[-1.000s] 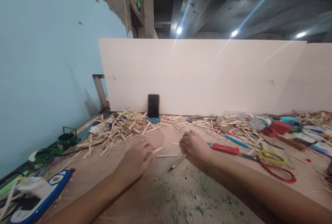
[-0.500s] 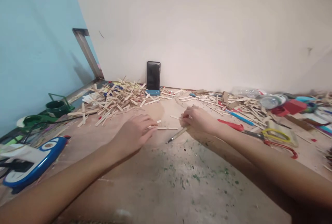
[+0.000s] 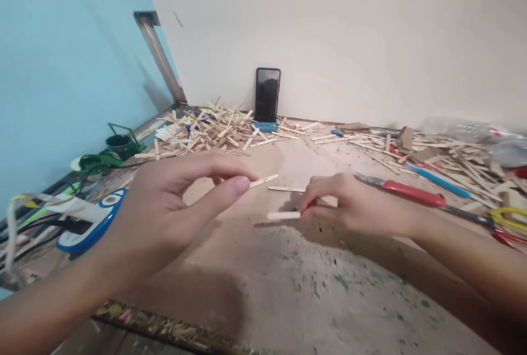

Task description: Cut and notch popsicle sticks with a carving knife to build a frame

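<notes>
With your right hand [image 3: 349,201] you're pinching a wooden stick [image 3: 283,215], its length pointing leftward, toward your left hand [image 3: 164,215] (whether that's gripping, I can't tell).

I can't see the right end of the blurred stick [image 3: 284,215], hidden inside the right hand [image 3: 343,201]. The left hand [image 3: 164,201] hides the left end of the marked stick [image 3: 265,180], so I can't tell whether it's held. My view's right edge cuts off the scissors [image 3: 473,216]; the green flecks [image 3: 341,282] are too small to identify.
</notes>
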`<act>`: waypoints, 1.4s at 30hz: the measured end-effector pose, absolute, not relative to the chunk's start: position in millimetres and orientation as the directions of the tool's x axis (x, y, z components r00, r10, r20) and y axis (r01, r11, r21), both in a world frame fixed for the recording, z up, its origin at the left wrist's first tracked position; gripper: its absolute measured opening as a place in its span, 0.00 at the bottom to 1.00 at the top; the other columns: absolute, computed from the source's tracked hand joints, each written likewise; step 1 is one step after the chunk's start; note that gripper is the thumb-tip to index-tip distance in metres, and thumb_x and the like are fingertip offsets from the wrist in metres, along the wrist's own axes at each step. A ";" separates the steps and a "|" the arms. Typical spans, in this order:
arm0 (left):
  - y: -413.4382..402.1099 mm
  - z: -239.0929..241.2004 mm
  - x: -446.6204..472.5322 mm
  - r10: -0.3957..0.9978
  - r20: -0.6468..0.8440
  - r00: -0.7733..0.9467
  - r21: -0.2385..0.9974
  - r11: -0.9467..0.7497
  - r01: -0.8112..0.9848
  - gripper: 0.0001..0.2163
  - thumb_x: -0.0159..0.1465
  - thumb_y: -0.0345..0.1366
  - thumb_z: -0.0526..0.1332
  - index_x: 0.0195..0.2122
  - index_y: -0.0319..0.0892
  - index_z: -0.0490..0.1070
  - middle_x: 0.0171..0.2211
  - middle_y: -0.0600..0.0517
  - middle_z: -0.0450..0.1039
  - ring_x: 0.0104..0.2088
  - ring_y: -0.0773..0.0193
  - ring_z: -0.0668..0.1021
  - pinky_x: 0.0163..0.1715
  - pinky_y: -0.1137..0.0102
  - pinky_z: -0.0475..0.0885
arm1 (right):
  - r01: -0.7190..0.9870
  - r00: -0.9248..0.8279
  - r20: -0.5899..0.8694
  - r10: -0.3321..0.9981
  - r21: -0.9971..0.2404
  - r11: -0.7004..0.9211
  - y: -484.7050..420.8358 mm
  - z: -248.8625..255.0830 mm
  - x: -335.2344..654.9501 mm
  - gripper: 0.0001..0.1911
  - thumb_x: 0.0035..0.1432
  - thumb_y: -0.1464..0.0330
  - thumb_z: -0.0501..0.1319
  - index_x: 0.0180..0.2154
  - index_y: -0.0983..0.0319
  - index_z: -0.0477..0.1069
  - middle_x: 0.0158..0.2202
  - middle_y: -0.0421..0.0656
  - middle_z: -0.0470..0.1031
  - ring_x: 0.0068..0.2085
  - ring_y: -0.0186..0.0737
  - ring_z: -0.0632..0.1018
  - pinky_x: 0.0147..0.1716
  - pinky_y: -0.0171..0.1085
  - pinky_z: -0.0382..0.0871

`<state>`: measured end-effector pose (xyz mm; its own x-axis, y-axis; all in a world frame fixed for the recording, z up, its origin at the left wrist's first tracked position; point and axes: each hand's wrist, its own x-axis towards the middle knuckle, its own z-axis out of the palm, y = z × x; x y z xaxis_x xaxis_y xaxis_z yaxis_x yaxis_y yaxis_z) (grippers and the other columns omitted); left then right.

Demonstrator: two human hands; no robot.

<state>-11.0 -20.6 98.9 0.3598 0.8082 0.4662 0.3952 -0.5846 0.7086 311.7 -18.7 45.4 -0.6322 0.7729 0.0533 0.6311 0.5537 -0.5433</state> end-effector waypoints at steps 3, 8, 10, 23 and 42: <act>-9.3 92.6 -5.1 0.799 0.380 0.466 0.718 -0.572 0.397 0.09 0.72 0.41 0.69 0.36 0.54 0.89 0.36 0.61 0.89 0.37 0.63 0.87 0.43 0.72 0.81 | 0.558 -0.716 0.057 0.696 -0.551 0.620 -30.3 46.8 297.7 0.12 0.81 0.70 0.65 0.52 0.55 0.89 0.47 0.41 0.90 0.48 0.42 0.87 0.51 0.39 0.79; 8.1 81.9 -0.9 0.754 0.311 0.578 0.668 -0.606 0.431 0.07 0.72 0.42 0.69 0.38 0.55 0.89 0.37 0.62 0.90 0.37 0.62 0.87 0.38 0.71 0.76 | 0.615 -0.699 0.047 0.714 -0.471 0.633 -26.5 45.3 308.5 0.17 0.85 0.64 0.59 0.59 0.56 0.87 0.54 0.48 0.88 0.55 0.53 0.82 0.58 0.50 0.75; 11.2 73.1 0.4 0.675 0.187 0.714 0.598 -0.655 0.463 0.09 0.73 0.40 0.67 0.38 0.53 0.87 0.36 0.62 0.88 0.35 0.62 0.85 0.37 0.70 0.72 | 0.638 -0.685 0.026 0.728 -0.460 0.617 -22.6 39.6 315.7 0.18 0.85 0.64 0.58 0.58 0.56 0.87 0.56 0.49 0.87 0.56 0.53 0.82 0.58 0.51 0.74; 9.2 20.2 26.1 0.457 -0.130 0.880 0.524 -0.722 0.452 0.09 0.70 0.28 0.68 0.33 0.47 0.80 0.33 0.57 0.82 0.34 0.61 0.79 0.36 0.66 0.66 | 0.478 -0.257 0.181 0.949 -0.830 0.288 -42.4 26.7 299.7 0.11 0.82 0.61 0.63 0.52 0.55 0.85 0.48 0.46 0.87 0.47 0.47 0.85 0.48 0.45 0.80; 25.4 8.9 18.1 0.479 -0.045 0.877 0.627 -0.670 0.398 0.07 0.69 0.29 0.69 0.34 0.46 0.84 0.33 0.58 0.84 0.35 0.64 0.82 0.39 0.68 0.68 | 0.181 -0.174 -0.127 0.977 -0.979 -0.095 -53.8 14.4 275.3 0.34 0.71 0.35 0.70 0.38 0.59 0.91 0.22 0.41 0.78 0.21 0.34 0.68 0.20 0.36 0.55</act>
